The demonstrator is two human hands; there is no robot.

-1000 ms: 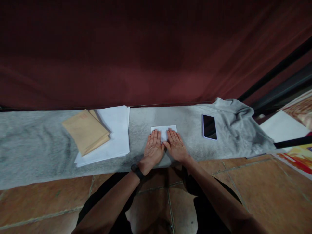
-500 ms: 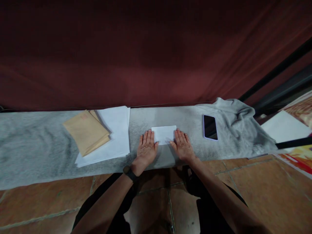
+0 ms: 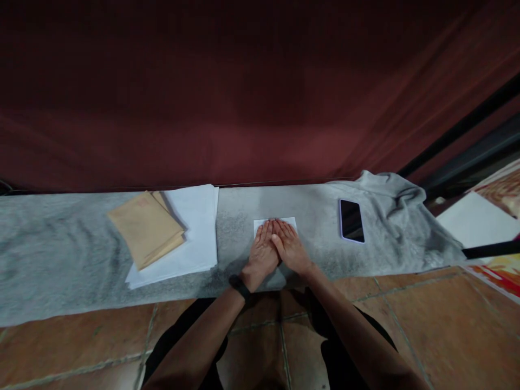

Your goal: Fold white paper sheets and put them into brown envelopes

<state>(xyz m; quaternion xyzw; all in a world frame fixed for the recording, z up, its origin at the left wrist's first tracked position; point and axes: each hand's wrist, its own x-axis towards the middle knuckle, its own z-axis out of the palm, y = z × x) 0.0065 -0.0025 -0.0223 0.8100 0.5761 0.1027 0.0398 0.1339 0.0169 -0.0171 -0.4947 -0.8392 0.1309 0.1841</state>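
Note:
A small folded white paper (image 3: pixel 260 224) lies on the grey cloth (image 3: pixel 81 254) in the middle. My left hand (image 3: pixel 263 253) and my right hand (image 3: pixel 289 248) lie flat on it side by side, fingers stretched out and touching each other over its centre. Only the paper's far corners show past my fingertips. A black band sits on my left wrist.
A stack of white sheets (image 3: pixel 195 233) with tan envelopes (image 3: pixel 146 227) on top lies to the left. A dark phone (image 3: pixel 351 219) rests on the cloth to the right, near bunched cloth. A dark red curtain hangs behind. Tiled floor is below; more paper (image 3: pixel 475 219) far right.
My hands, apart at the paper's two ends half a second ago, have slid together over its middle. The view has shifted slightly downward.

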